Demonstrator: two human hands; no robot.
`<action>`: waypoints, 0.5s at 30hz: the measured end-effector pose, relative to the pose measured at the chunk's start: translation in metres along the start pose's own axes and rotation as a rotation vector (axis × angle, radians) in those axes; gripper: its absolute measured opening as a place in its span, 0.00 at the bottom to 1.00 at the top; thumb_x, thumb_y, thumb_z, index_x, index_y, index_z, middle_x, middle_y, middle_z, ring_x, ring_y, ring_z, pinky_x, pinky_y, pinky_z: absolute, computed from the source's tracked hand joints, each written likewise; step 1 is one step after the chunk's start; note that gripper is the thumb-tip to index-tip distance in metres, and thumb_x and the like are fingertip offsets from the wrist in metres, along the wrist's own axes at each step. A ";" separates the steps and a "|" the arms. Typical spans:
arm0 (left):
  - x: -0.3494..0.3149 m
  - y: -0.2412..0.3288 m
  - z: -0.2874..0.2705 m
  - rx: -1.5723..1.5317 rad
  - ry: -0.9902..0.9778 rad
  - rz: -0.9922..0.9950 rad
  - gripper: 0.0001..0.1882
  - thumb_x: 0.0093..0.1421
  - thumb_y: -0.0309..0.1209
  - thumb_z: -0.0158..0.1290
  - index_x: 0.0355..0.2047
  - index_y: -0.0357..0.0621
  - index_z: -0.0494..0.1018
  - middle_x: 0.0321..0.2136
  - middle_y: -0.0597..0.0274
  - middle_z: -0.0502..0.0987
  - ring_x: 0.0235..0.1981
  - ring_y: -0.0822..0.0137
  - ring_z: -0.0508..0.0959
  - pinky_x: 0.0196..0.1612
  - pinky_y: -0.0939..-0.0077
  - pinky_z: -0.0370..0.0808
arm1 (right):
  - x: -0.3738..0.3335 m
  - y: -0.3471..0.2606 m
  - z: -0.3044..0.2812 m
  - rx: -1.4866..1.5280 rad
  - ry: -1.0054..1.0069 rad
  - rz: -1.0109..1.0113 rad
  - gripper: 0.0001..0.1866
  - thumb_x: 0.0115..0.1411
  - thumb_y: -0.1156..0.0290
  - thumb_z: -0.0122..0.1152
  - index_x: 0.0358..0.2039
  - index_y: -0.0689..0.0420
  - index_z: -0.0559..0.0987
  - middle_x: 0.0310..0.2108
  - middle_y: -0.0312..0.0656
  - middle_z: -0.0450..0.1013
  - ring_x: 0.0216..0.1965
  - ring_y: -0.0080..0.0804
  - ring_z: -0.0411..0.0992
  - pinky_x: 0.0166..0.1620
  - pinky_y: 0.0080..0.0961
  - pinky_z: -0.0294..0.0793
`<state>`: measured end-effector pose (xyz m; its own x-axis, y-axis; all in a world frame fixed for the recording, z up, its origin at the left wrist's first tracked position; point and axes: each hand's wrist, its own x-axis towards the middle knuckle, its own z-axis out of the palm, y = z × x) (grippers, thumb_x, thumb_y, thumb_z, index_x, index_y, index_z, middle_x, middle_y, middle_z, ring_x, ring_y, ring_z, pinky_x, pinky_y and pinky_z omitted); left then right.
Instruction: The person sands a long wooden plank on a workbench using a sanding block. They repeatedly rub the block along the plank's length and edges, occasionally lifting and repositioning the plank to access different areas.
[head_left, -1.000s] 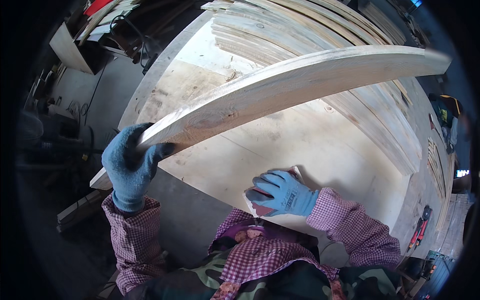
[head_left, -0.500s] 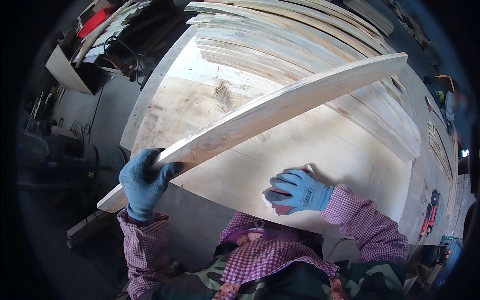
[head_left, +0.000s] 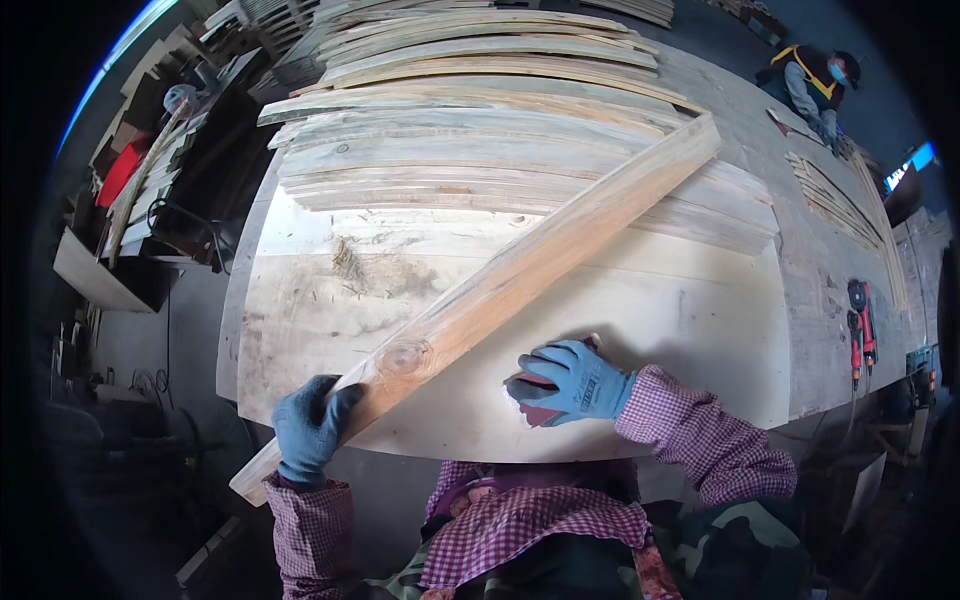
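A long wooden plank [head_left: 530, 275] slants over the table from lower left to upper right. My left hand [head_left: 312, 430], in a blue-grey glove, is closed round it near its lower left end. The plank's broad face with a large knot is turned up toward me, and its far end is over the stacked boards. My right hand [head_left: 580, 382], gloved alike, rests low on the table with its fingers closed over a reddish-brown piece of sandpaper [head_left: 537, 415] with pale edges. The sandpaper is partly hidden under the fingers and apart from the plank.
Stacked boards [head_left: 430, 140] cover the far side of the table [head_left: 700, 330]. Wood shavings [head_left: 347, 262] lie left of the plank. At right are a red-and-black hand tool [head_left: 862, 330] and thin strips [head_left: 835, 205]. Another person [head_left: 810, 85] works at the far right.
The view has shifted, bringing the other person into sight. My left hand has turned the plank so that its knotted broad face shows more. My right hand stays on the table with the sandpaper.
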<state>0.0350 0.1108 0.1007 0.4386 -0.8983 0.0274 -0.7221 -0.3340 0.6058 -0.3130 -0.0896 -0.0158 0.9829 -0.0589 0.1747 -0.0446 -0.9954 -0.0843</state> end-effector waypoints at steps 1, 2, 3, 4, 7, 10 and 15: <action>0.006 0.001 0.012 0.042 -0.047 0.020 0.23 0.62 0.51 0.59 0.35 0.39 0.82 0.21 0.52 0.80 0.23 0.63 0.81 0.30 0.68 0.75 | -0.038 -0.010 -0.012 0.027 0.016 0.158 0.36 0.52 0.36 0.64 0.60 0.34 0.73 0.62 0.41 0.64 0.60 0.43 0.63 0.58 0.48 0.64; 0.015 0.005 0.031 0.070 -0.095 0.050 0.24 0.62 0.53 0.58 0.34 0.41 0.82 0.21 0.49 0.80 0.23 0.58 0.82 0.30 0.66 0.75 | -0.076 -0.021 -0.028 -0.026 0.030 0.378 0.33 0.53 0.36 0.63 0.58 0.33 0.76 0.62 0.42 0.65 0.60 0.43 0.63 0.58 0.49 0.63; 0.025 0.012 0.054 0.070 -0.139 0.088 0.26 0.60 0.56 0.58 0.32 0.44 0.83 0.22 0.47 0.79 0.25 0.50 0.81 0.30 0.61 0.75 | -0.123 -0.029 -0.034 -0.020 0.062 0.563 0.33 0.52 0.36 0.64 0.56 0.36 0.79 0.63 0.44 0.65 0.60 0.44 0.63 0.58 0.48 0.64; 0.035 0.018 0.072 0.104 -0.219 0.110 0.27 0.60 0.59 0.56 0.33 0.45 0.83 0.22 0.47 0.80 0.25 0.49 0.82 0.30 0.60 0.75 | -0.154 -0.040 -0.048 -0.073 0.105 0.730 0.35 0.51 0.37 0.67 0.56 0.41 0.80 0.63 0.46 0.65 0.59 0.45 0.63 0.59 0.47 0.64; 0.049 0.037 0.105 0.158 -0.359 0.215 0.27 0.59 0.60 0.56 0.33 0.48 0.83 0.23 0.50 0.80 0.27 0.47 0.81 0.32 0.58 0.76 | -0.202 -0.060 -0.075 -0.138 0.367 1.102 0.37 0.48 0.52 0.77 0.59 0.47 0.77 0.61 0.48 0.66 0.57 0.48 0.65 0.59 0.46 0.67; 0.060 0.056 0.140 0.173 -0.423 0.311 0.24 0.59 0.58 0.57 0.33 0.50 0.83 0.24 0.52 0.81 0.29 0.48 0.81 0.33 0.58 0.76 | -0.234 -0.050 -0.072 -0.100 0.673 1.436 0.44 0.46 0.65 0.81 0.64 0.48 0.72 0.56 0.50 0.68 0.56 0.49 0.68 0.58 0.41 0.71; 0.052 0.044 0.153 0.426 -0.176 0.545 0.23 0.55 0.54 0.61 0.45 0.56 0.81 0.50 0.52 0.76 0.50 0.42 0.74 0.53 0.46 0.70 | -0.266 0.007 -0.056 -0.227 0.659 1.764 0.40 0.54 0.52 0.74 0.66 0.44 0.70 0.55 0.52 0.72 0.54 0.51 0.71 0.57 0.43 0.72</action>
<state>-0.0558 0.0062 0.0068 -0.1116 -0.9899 0.0880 -0.9759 0.1258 0.1783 -0.5853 -0.0847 -0.0077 -0.4184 -0.8402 0.3448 -0.8567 0.2390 -0.4572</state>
